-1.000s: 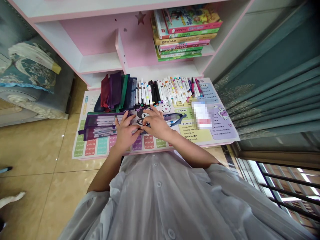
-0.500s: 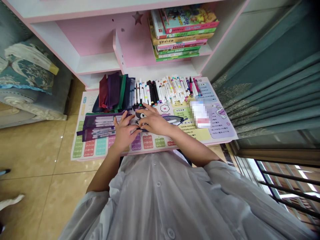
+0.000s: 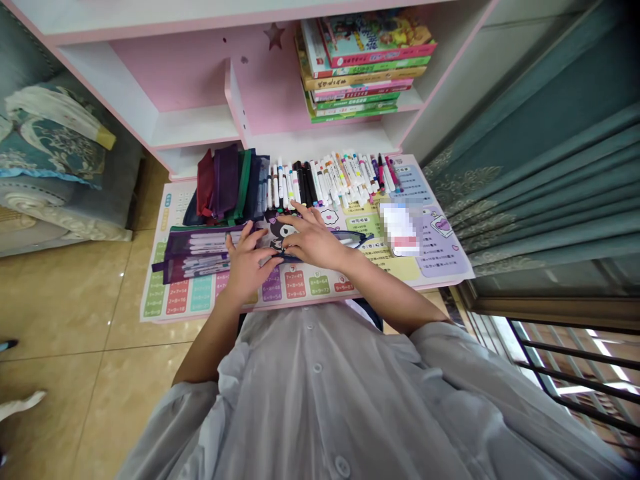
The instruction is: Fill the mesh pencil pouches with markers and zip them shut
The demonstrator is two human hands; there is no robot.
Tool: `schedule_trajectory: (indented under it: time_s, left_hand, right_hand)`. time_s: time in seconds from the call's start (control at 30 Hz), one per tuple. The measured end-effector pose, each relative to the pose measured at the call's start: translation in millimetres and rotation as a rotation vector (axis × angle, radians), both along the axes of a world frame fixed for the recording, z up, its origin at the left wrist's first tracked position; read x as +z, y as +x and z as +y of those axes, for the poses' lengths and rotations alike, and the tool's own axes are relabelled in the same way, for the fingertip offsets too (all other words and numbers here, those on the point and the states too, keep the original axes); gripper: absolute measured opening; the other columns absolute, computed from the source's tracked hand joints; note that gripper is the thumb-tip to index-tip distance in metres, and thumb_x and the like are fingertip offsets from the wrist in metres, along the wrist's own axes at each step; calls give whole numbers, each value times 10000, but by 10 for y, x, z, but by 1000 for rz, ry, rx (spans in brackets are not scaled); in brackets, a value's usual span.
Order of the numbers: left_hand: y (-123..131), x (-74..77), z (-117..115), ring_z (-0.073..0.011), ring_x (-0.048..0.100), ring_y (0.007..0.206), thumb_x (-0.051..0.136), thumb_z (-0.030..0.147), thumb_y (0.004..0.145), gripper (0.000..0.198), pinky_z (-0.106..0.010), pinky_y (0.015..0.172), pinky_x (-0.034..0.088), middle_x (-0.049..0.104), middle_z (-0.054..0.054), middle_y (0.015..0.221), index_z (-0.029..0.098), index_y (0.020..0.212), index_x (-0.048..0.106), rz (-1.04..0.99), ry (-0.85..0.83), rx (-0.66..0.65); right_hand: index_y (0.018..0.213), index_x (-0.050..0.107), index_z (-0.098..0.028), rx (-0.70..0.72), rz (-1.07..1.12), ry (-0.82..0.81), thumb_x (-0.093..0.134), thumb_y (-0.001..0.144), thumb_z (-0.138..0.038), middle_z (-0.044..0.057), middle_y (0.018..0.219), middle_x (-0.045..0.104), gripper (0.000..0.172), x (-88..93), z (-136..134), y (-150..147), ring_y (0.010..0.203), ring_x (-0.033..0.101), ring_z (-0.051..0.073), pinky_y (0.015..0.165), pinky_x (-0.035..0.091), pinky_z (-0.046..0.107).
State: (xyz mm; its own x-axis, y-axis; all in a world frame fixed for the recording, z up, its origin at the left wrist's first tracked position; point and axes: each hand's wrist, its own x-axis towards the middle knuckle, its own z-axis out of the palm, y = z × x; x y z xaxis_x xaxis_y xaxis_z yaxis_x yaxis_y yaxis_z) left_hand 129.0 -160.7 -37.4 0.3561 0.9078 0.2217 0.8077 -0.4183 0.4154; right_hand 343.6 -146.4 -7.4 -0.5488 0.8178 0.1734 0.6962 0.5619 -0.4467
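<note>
My left hand and my right hand meet over a dark blue mesh zip pouch on a printed times-table mat. Its near end is hidden under my fingers, which seem pinched on it from both sides. A purple mesh pouch filled with markers lies just left of my left hand. Beyond my hands stands a bunch of coloured mesh pouches, and a long row of felt-tip markers lies beside them, just past my right fingertips.
A pink-and-white shelf unit with stacked children's books stands ahead. A blurred object lies on the mat's right side. A teal curtain hangs right, a sofa sits left, and tiled floor surrounds the mat.
Everything sits slightly further left in the picture. My hands stay on the dark pouch, with only small finger shifts.
</note>
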Motion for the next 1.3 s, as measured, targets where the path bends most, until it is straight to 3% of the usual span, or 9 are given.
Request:
schedule_trajectory:
  time_s: [0.23,0.47,0.73,1.0,1.17,1.3]
  left_hand:
    - [1,-7,1,-375,361,1495,707,441,881,157,-712,1190,133,652,-63,1366,316,867,801,-2,-4,-4]
    - [3,-11,-10,-371,364,1497,715,430,875,145,-711,1199,126,656,-56,1362,315,848,799,-17,0,0]
    - [10,-11,-9,-380,368,1493,722,430,868,147,-725,1197,127,654,-57,1370,308,839,799,-19,-8,4]
    - [22,14,-9,-384,373,1491,731,405,864,122,-740,1184,146,664,-62,1356,305,842,796,-18,-11,4]
    - [14,0,-4,-377,378,1489,725,419,870,142,-735,1182,141,670,-69,1347,299,845,796,-27,4,11]
    - [7,-22,5,-372,381,1489,728,421,869,143,-725,1189,139,670,-61,1351,302,832,800,-29,12,7]
  right_hand:
    - [926,796,-238,-9,3,-65,647,908,-198,101,1522,534,155,16,42,-37,1553,219,428,1166,216,761]
    - [910,780,-246,76,1,-141,671,900,-227,82,1522,536,111,28,104,9,1551,238,402,1159,241,744]
    - [867,766,-234,51,3,-148,727,859,-229,91,1513,546,40,41,61,26,1547,255,405,1157,239,752]
    - [757,737,-187,57,2,-84,696,820,-150,124,1481,583,84,58,8,-47,1540,260,441,1124,195,804]
    - [759,728,-192,-43,37,-105,706,816,-182,124,1479,588,62,39,-35,-80,1543,261,436,1134,202,795]
    - [727,707,-186,-142,23,-267,721,816,-209,118,1554,510,93,76,-53,-82,1563,197,440,1123,233,805]
